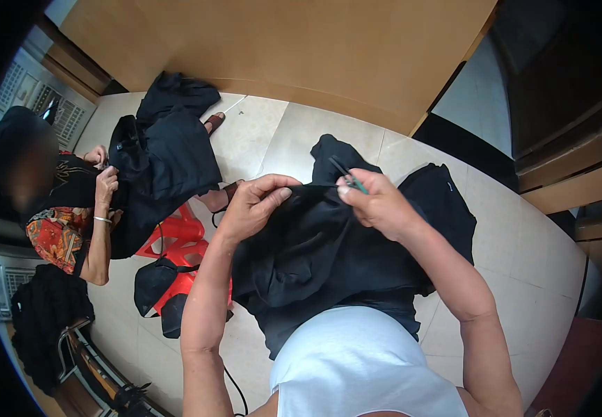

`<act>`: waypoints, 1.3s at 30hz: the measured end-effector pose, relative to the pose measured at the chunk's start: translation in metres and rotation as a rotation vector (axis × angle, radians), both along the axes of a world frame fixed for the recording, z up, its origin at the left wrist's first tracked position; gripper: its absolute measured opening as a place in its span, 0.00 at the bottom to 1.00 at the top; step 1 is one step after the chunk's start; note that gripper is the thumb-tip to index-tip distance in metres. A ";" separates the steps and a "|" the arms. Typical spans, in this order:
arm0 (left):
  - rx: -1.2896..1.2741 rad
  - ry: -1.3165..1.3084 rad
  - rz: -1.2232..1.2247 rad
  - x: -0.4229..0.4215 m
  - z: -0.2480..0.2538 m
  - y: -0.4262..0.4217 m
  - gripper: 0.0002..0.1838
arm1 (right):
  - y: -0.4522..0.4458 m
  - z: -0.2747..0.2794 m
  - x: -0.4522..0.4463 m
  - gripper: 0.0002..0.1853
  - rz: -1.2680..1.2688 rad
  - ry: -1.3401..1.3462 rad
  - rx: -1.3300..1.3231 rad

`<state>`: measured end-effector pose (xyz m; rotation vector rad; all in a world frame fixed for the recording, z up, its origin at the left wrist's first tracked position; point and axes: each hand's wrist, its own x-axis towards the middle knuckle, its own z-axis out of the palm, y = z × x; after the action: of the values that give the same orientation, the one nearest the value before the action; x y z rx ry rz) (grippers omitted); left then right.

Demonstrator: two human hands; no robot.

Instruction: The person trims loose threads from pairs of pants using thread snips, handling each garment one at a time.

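A black garment (301, 243) lies across my lap, and its upper edge is stretched between my two hands. My left hand (255, 201) is closed, thumb and fingers pinching that edge. My right hand (377, 201) pinches the same edge a short way to the right. Also in the right hand are small green-handled thread snips (350, 177), their dark blades pointing up and to the left. The fingers cover part of the snips, so whether the blades are apart is hard to see.
At left a seated person (71, 201) holds another black garment (175, 149) in both hands. Red plastic stools (181, 233) stand between us, with a black cap-like item (155, 285) on one. More black cloth (443, 198) hangs at right. A wooden panel (280, 48) rises ahead.
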<state>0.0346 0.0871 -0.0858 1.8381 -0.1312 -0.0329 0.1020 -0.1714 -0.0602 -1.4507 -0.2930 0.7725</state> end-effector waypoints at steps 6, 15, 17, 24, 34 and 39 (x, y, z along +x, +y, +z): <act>-0.304 0.059 0.007 -0.015 0.028 -0.027 0.12 | -0.030 0.020 -0.003 0.04 -0.022 0.086 0.045; -0.498 0.130 0.119 -0.017 0.029 -0.049 0.14 | -0.042 0.025 -0.009 0.04 -0.084 0.184 0.119; -0.522 0.145 0.130 -0.019 0.029 -0.048 0.14 | -0.041 0.027 -0.012 0.04 -0.088 0.198 0.131; -0.298 0.301 0.093 0.004 -0.003 -0.031 0.16 | -0.036 0.011 -0.047 0.03 0.121 -0.120 -0.006; -0.192 0.198 -0.023 0.058 -0.083 -0.039 0.18 | -0.045 0.020 -0.065 0.05 0.413 -0.170 -0.222; -0.241 0.206 -0.077 0.067 -0.072 -0.044 0.12 | -0.050 0.023 -0.051 0.04 0.479 -0.175 -0.248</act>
<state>0.1020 0.0430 -0.1574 1.5779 -0.0583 -0.2495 0.0507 -0.2217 -0.0368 -1.7114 -0.7169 1.0969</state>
